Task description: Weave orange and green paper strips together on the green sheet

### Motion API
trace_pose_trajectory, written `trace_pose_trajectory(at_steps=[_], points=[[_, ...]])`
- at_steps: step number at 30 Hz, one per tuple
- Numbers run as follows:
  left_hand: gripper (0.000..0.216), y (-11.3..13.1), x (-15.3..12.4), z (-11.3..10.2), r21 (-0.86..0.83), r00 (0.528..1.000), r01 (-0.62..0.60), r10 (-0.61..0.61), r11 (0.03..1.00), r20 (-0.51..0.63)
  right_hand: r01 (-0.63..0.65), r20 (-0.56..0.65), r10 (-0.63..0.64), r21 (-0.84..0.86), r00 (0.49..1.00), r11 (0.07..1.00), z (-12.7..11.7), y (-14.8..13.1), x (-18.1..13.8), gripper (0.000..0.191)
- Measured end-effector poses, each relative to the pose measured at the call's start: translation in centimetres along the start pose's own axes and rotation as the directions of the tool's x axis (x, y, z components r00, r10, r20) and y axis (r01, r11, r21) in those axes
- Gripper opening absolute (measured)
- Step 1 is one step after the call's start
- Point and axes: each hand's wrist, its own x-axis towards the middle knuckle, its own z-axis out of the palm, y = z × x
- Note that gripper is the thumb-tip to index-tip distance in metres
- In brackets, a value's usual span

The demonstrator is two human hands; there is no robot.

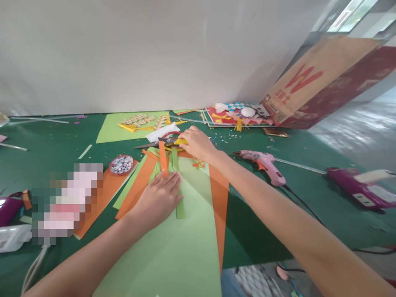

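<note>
My left hand rests over the light green sheet, its fingers together at the lower end of an orange paper strip. A green paper strip runs beneath that hand. Farther off, my right hand has its fingers closed around a yellow handle, whose tool is partly hidden. Dark-bladed scissors lie right beside it, overlapping other handles. More orange strips and green strips fan out left of my left hand. A small woven orange-and-green piece sits below my right wrist.
A pink glue gun and a purple power strip are at right. Left are a round box of googly eyes and a white bottle. Finished crafts and a paper bag stand by the back wall.
</note>
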Motion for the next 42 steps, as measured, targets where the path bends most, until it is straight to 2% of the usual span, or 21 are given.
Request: trace_pose_trajectory(at_steps=[6,11,16,19,21,23,26,32,42], points=[[0.038,0.1,0.0,0.0,0.04,1.0,-0.008,0.007,0.999,0.026,-0.1,-0.111,0.108,0.082,0.988,0.992,-2.1,0.3,-3.1,0.035],[0.041,0.4,0.0,0.0,0.053,0.998,-0.037,0.033,0.998,0.061,-0.126,-0.048,0.134,0.15,0.99,0.981,-3.6,-1.0,-9.4,0.043],[0.041,0.5,0.1,-0.2,-0.03,0.991,-0.002,0.006,1.0,0.135,-0.013,0.078,-0.004,0.217,0.997,0.976,-3.6,-2.5,-16.4,0.042],[0.041,0.3,0.2,-0.9,-0.164,0.976,0.042,-0.006,0.986,0.219,0.076,0.073,-0.095,0.226,0.993,0.971,-3.5,-3.0,-19.3,0.041],[0.043,0.1,0.4,-1.5,-0.227,0.961,0.114,-0.05,0.967,0.271,0.151,0.056,-0.164,0.186,0.985,0.971,-3.5,-3.4,-20.5,0.042],[0.047,0.0,0.4,-2.0,-0.262,0.936,0.193,-0.098,0.946,0.338,0.213,0.034,-0.22,0.149,0.975,0.966,-3.5,-3.8,-21.4,0.042],[0.053,0.0,0.3,-2.0,-0.298,0.91,0.231,-0.096,0.926,0.404,0.271,0.0,-0.272,0.098,0.962,0.958,-3.5,-4.4,-22.2,0.041],[0.061,0.4,-0.1,-0.9,-0.285,0.927,0.18,-0.065,0.941,0.37,0.273,-0.021,-0.272,0.054,0.962,0.961,-3.5,-5.2,-22.6,0.039],[0.061,0.3,-0.4,-0.4,-0.249,0.95,0.116,-0.034,0.962,0.311,0.242,-0.022,-0.241,0.028,0.97,0.97,-3.2,-5.6,-22.4,0.039]])
